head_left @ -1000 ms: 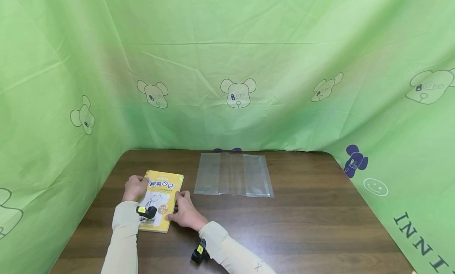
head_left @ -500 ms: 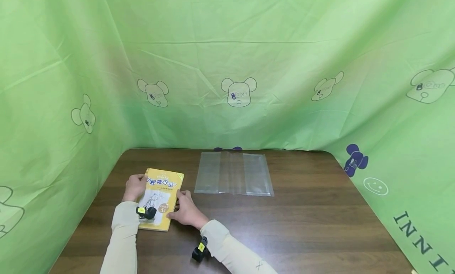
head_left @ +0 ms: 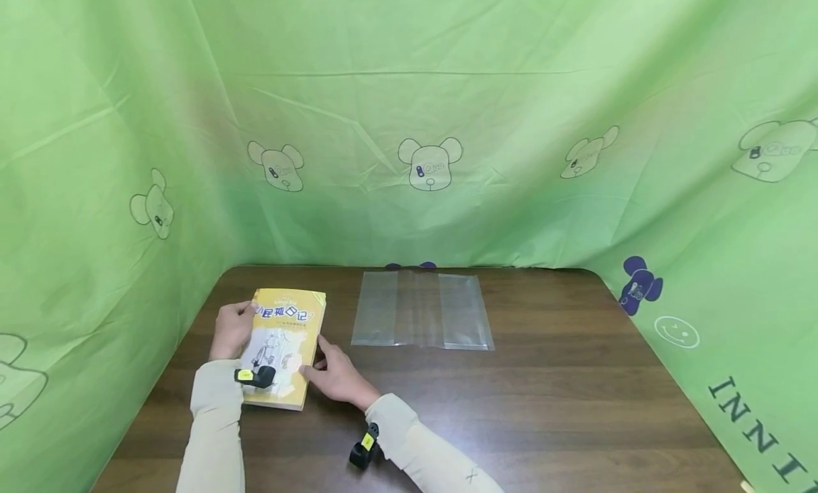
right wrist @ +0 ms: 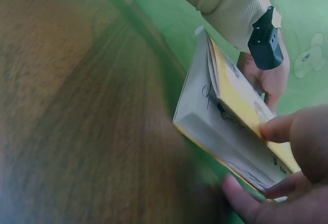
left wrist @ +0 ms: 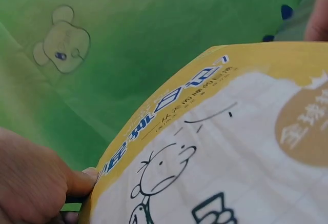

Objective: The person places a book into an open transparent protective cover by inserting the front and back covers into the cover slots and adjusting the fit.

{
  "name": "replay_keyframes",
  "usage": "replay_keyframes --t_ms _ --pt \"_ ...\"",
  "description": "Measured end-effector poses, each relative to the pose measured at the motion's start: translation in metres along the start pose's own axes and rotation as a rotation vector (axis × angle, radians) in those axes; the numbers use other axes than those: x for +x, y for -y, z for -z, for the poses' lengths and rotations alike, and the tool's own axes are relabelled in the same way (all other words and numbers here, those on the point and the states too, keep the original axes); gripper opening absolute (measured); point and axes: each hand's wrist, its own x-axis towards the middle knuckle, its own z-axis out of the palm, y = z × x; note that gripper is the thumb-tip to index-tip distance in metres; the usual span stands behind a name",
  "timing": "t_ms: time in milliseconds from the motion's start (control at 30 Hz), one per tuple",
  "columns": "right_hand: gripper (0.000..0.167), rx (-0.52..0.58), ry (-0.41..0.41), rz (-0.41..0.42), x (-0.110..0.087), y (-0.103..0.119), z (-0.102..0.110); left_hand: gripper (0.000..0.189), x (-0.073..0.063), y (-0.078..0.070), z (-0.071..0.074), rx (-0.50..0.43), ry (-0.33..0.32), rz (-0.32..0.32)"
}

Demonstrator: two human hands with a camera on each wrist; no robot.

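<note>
A yellow paperback book point(head_left: 284, 337) with a cartoon figure and blue Chinese title faces up between both hands at the table's left. My left hand point(head_left: 231, 329) pinches its left edge near the top; in the left wrist view the thumb point(left wrist: 84, 180) lies at the cover's edge. My right hand point(head_left: 341, 374) grips the right edge, thumb on the cover. In the right wrist view the book point(right wrist: 225, 137) is tilted, its cover parted from some pages, with fingers point(right wrist: 243, 196) beneath. A clear plastic book cover point(head_left: 418, 312) lies spread flat to the right.
A dark wooden table point(head_left: 543, 393) carries these things. Green cloth point(head_left: 511, 194) with bear prints hangs behind it and at both sides. Each wrist wears a small black camera point(head_left: 364, 447).
Both hands have raised the book slightly, moving it up and a little left in the head view. The plastic cover stays where it was.
</note>
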Motion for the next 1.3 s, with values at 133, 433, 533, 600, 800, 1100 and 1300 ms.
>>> replay_keyframes --t_ms 133,433,533,600,800,1100,1300 --pt "0.065 0.203 0.051 -0.014 0.001 -0.001 -0.003 0.052 -0.002 -0.007 0.002 0.003 -0.017 -0.007" --pt "0.069 0.318 -0.08 0.039 0.001 -0.004 -0.003 0.051 -0.002 -0.014 -0.004 -0.01 -0.034 0.006" --pt "0.07 0.338 -0.086 0.057 0.001 -0.005 -0.001 0.05 -0.001 -0.014 -0.005 -0.014 -0.035 0.011" --pt "0.071 0.336 -0.091 0.066 0.001 -0.006 0.001 0.05 -0.001 -0.013 -0.005 -0.016 -0.027 0.013" --pt "0.07 0.298 -0.1 0.081 0.002 -0.01 0.008 0.051 0.001 -0.01 -0.002 -0.066 0.077 -0.022" --pt "0.07 0.251 -0.085 0.071 -0.001 -0.017 0.021 0.05 0.003 0.0 -0.005 -0.08 0.207 -0.069" --pt "0.07 0.269 -0.069 0.058 -0.003 -0.018 0.029 0.049 0.007 0.003 -0.015 -0.034 0.162 -0.096"
